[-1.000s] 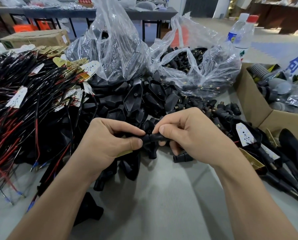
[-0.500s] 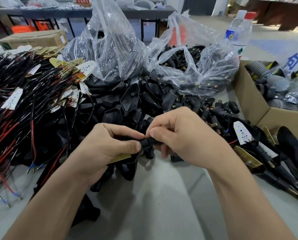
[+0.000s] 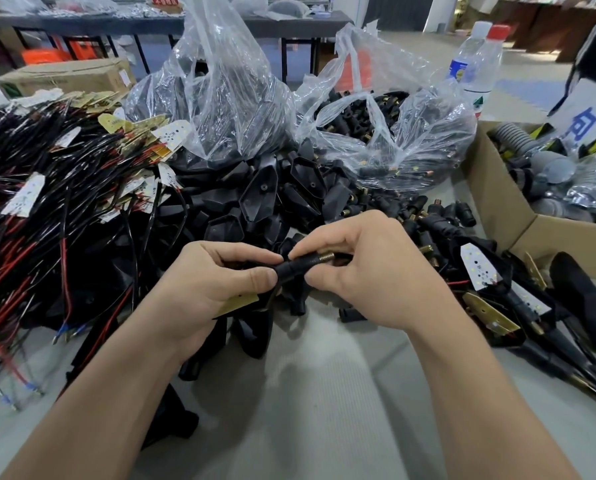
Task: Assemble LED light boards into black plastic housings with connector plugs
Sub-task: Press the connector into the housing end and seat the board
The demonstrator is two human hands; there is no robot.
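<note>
Left hand (image 3: 203, 289) grips black plastic housing (image 3: 244, 264), frame centre; right hand (image 3: 369, 271) pinches ribbed black brass-tipped connector plug (image 3: 301, 266); best kept coaxial while seating.

Bare grey tabletop (image 3: 324, 427) is lying open across the lower centre of the frame. A wire tangle (image 3: 47, 220) is crowding the left, loose black housings (image 3: 258, 199) and two plastic bags (image 3: 220, 98) are blocking the upper centre, and a cardboard box (image 3: 497, 202) is walling off the right.
</note>
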